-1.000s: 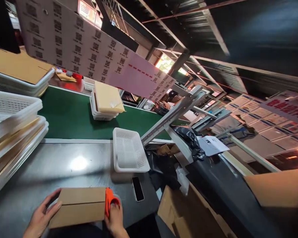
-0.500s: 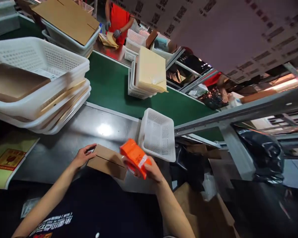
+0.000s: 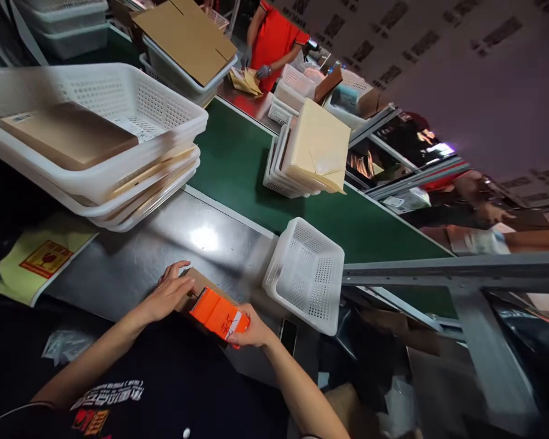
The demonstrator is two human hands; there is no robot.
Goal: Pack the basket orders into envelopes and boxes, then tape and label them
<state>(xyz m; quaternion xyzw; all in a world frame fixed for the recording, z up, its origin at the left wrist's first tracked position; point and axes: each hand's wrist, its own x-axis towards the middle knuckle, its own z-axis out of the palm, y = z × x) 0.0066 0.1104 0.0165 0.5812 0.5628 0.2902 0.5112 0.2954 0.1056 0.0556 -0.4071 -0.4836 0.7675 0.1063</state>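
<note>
My right hand (image 3: 251,329) grips an orange tape dispenser (image 3: 219,314) with dark handwriting on a pale label. The dispenser lies over a small brown cardboard box (image 3: 202,280) and hides much of it. Around the box's left end is my left hand (image 3: 171,294), its fingers across the edge and top, close to the dispenser's front. The box is on the metal worktop (image 3: 165,235), right against my body.
A white basket (image 3: 304,280) stands right of the box, with a phone (image 3: 288,337) nearby. Stacked baskets (image 3: 165,131) hold a brown box at left. Beyond runs a green conveyor belt (image 3: 238,152) carrying baskets topped by a padded envelope (image 3: 318,143). A co-worker (image 3: 277,39) handles envelopes opposite.
My right hand has brought the tape dispenser left, onto the box. My left hand has shifted right, with its fingers now over the box. The view has turned a little left.
</note>
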